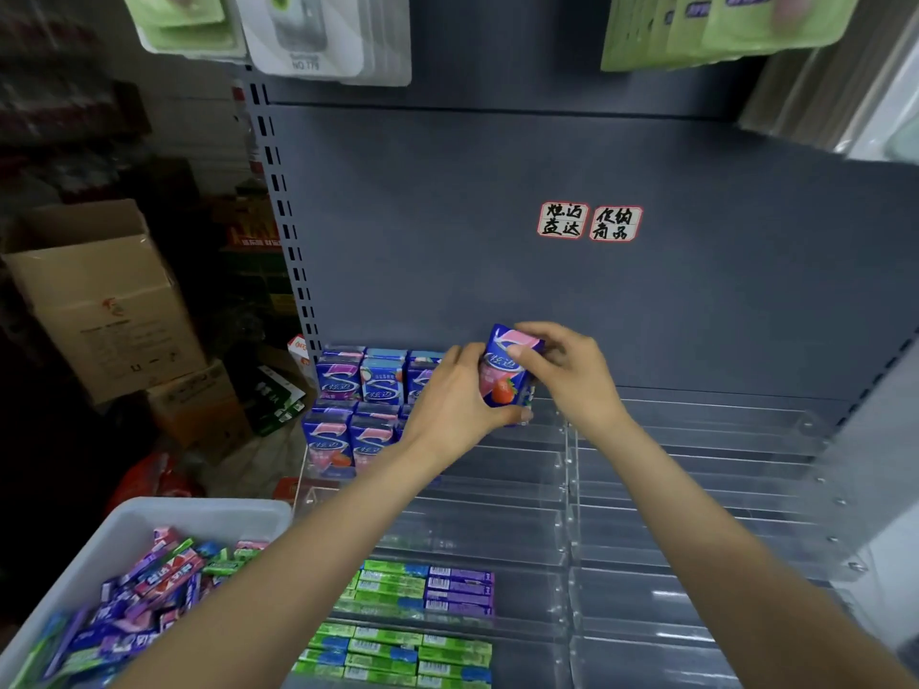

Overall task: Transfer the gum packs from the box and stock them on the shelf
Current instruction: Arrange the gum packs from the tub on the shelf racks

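Note:
Both hands hold a blue and pink strawberry gum pack (502, 375) upright over the back rows of the clear tiered shelf rack (646, 489). My left hand (447, 410) grips its left side and bottom, and my right hand (572, 370) pinches its top right. Several upright gum packs (358, 385) stand in the two back rows to the left. Flat green and purple stick packs (422, 589) lie in the front rows. The white box (149, 519) at lower left holds several loose gum packs (149, 589).
Cardboard cartons (104, 300) are stacked on the floor to the left of the grey shelf unit. Blister-packed goods (318, 37) hang from hooks above. Two handwritten labels (589, 222) are stuck on the grey back panel. The rack's right-hand rows hold nothing.

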{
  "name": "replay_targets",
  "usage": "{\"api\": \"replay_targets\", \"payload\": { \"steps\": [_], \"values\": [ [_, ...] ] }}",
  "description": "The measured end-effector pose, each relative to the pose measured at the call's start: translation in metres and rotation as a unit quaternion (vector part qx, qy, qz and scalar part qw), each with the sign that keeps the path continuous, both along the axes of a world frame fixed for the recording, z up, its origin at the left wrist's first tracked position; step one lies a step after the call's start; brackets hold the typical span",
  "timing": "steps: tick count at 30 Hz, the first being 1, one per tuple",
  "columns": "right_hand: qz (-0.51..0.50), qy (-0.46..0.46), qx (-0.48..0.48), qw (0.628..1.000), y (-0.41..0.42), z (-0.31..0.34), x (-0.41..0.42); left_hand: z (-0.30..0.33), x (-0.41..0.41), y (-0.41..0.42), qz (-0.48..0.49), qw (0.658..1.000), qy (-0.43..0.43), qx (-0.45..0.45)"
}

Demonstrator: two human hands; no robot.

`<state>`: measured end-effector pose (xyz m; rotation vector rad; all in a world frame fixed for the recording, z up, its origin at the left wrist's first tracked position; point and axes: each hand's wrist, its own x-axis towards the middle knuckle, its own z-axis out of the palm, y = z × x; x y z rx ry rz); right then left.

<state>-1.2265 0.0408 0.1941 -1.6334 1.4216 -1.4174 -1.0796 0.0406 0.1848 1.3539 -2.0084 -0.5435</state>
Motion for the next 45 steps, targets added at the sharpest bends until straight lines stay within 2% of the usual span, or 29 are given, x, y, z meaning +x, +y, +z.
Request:
{"api": "replay_targets", "payload": {
  "steps": [3, 7, 10, 15, 17, 22, 29, 33, 37, 42, 45],
  "values": [
    [-0.013, -0.043, 0.007, 0.999, -0.003, 0.000, -0.015, 0.002, 0.007, -0.003, -0.043, 0.999, -0.001, -0.006],
    [-0.024, -0.033, 0.033, 0.999, -0.007, -0.009, -0.032, 0.003, 0.034, -0.018, -0.023, 0.972, -0.208, -0.104],
    [-0.027, -0.024, 0.036, 0.999, -0.015, -0.020, -0.029, -0.001, 0.042, -0.028, -0.015, 0.961, -0.251, -0.111],
    [-0.055, 0.098, -0.011, 0.994, -0.022, -0.033, -0.016, -0.010, 0.038, -0.032, -0.034, 0.949, -0.288, -0.125],
    [-0.059, 0.140, -0.012, 0.988, -0.021, -0.040, -0.013, -0.013, 0.038, -0.034, -0.035, 0.948, -0.289, -0.130],
    [-0.075, 0.150, -0.020, 0.986, -0.018, -0.050, -0.008, -0.019, 0.035, -0.036, -0.021, 0.950, -0.277, -0.144],
    [-0.109, 0.275, -0.034, 0.955, -0.010, -0.046, 0.001, -0.023, 0.033, -0.033, -0.005, 0.954, -0.240, -0.177],
    [-0.111, 0.283, -0.079, 0.949, -0.001, -0.034, 0.022, -0.017, 0.050, -0.026, -0.003, 0.953, -0.183, -0.243],
    [-0.055, 0.254, -0.078, 0.962, 0.005, -0.019, 0.066, -0.014, 0.090, -0.017, 0.021, 0.954, -0.156, -0.257],
    [0.041, 0.214, -0.046, 0.975, 0.013, -0.016, 0.148, -0.027, 0.185, 0.002, 0.095, 0.978, -0.059, -0.176],
    [0.116, 0.224, -0.001, 0.968, 0.021, -0.029, 0.214, -0.052, 0.262, 0.018, 0.153, 0.981, -0.044, -0.108]
  ]
}}
